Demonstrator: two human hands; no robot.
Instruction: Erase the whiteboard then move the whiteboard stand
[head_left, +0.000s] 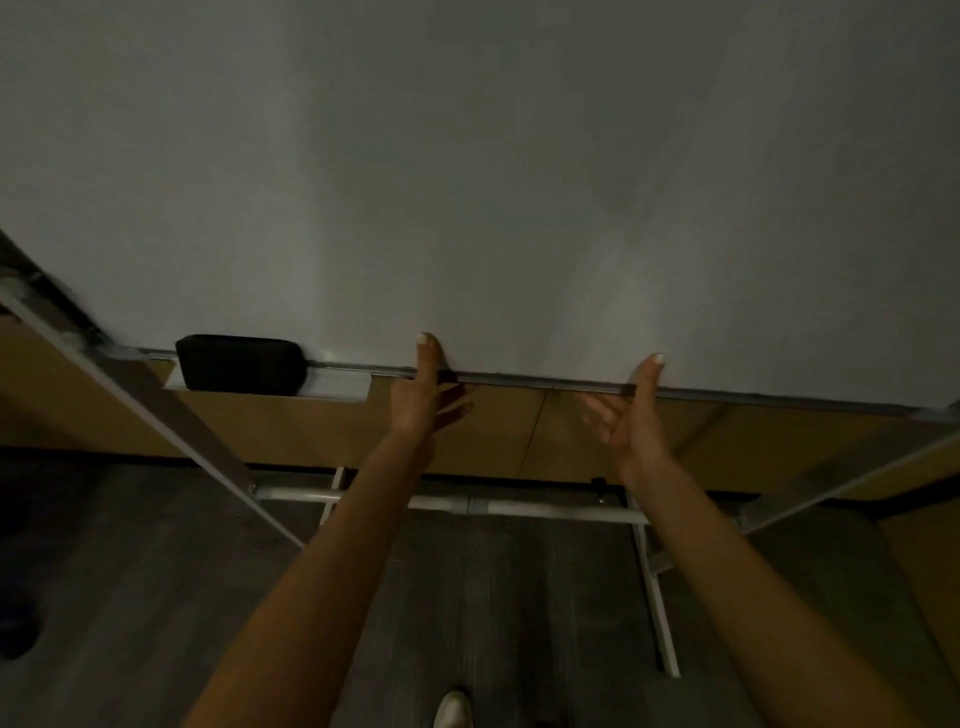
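Observation:
The blank whiteboard (467, 182) fills the upper part of the head view and shows no writing. A black eraser (240, 362) lies on the small tray (337, 391) at the board's lower left. My left hand (423, 397) holds the board's bottom edge, thumb up on the front face and fingers behind the rail. My right hand (631, 415) holds the same edge further right in the same way. Below, the stand's grey crossbar (545, 508) runs between its side posts.
The stand's left post (156, 410) and right post (841, 480) slant down at both sides. A white leg (660, 613) runs toward me on the dark floor. A wood-panelled wall (260, 428) stands behind the board. My shoe (453, 709) shows at the bottom.

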